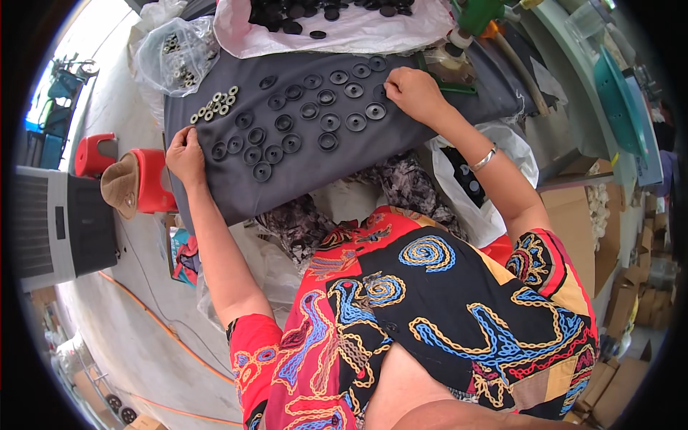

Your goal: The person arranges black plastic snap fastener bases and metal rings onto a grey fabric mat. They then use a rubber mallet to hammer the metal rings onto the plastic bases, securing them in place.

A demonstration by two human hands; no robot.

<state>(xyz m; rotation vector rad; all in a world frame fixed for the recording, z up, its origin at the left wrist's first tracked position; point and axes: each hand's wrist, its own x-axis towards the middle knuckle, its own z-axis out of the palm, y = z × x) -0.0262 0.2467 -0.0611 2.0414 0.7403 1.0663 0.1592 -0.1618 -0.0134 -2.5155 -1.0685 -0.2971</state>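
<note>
Several black round plastic discs (291, 143) with raised rims lie spread over a dark grey cloth (344, 159). My right hand (417, 94) is at the right end of this spread, its fingers closed at the edge of one black disc (378, 93) that they partly cover. On the left, my left hand (187, 156) pinches with thumb and forefinger just below a cluster of small metal rings (216, 105). Whatever is between those left fingertips is too small to make out.
Beyond the cloth is a white sack (240, 41) with many black caps. A clear bag (179, 61) of small metal rings sits at far left. A green tool or press (476, 16) stands at far right. Red stools (149, 175) with a brown hat (120, 185) are left.
</note>
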